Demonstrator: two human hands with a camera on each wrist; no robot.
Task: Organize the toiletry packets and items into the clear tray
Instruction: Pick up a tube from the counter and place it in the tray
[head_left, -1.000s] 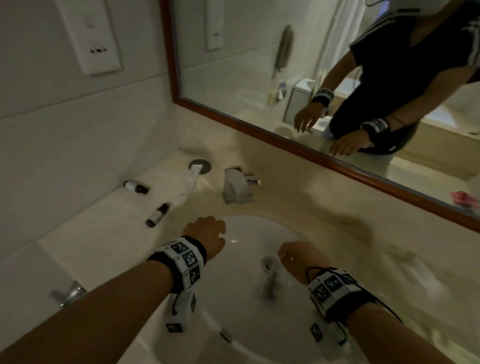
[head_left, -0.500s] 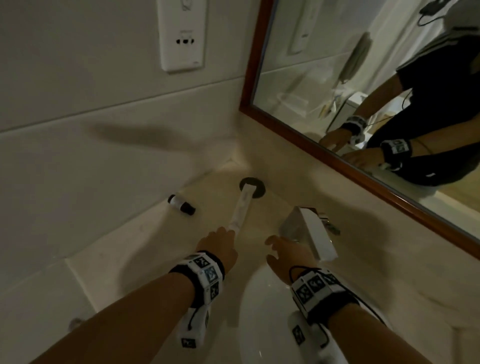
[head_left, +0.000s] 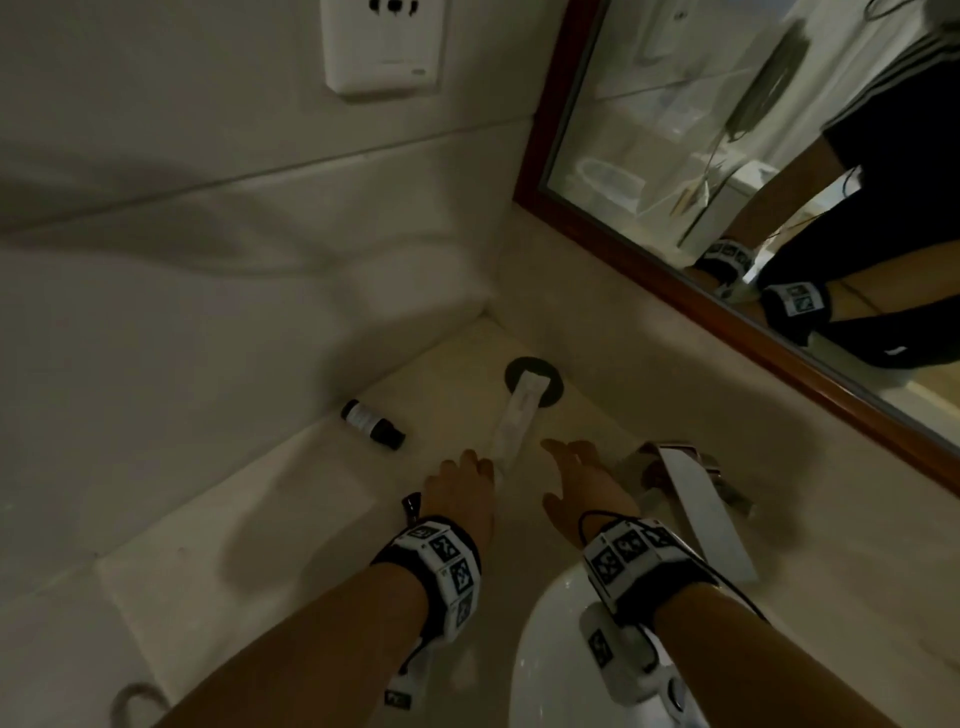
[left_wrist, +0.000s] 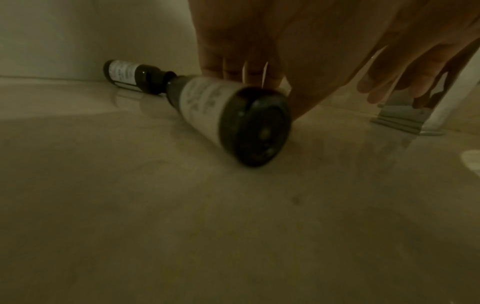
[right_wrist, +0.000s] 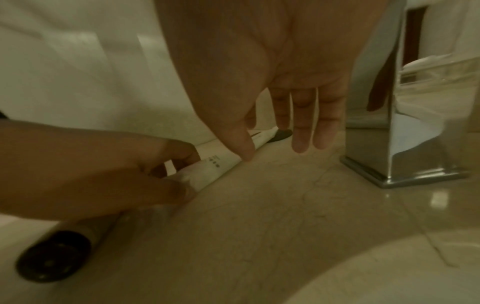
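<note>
The long white packet (head_left: 517, 423) lies on the counter (head_left: 270, 519) and is pinched at its near end by the left hand (head_left: 460, 491). The right hand (head_left: 582, 480) is held beside it, fingers (right_wrist: 301, 142) spread. Pick-up seems under way. Next, it probably needs lifting to the tray, which is not seen.

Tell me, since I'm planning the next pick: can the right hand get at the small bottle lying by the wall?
Probably not directly. The left hand and the long white packet it pinches lie between the right hand and that small bottle; the left hand sits nearer.
</note>
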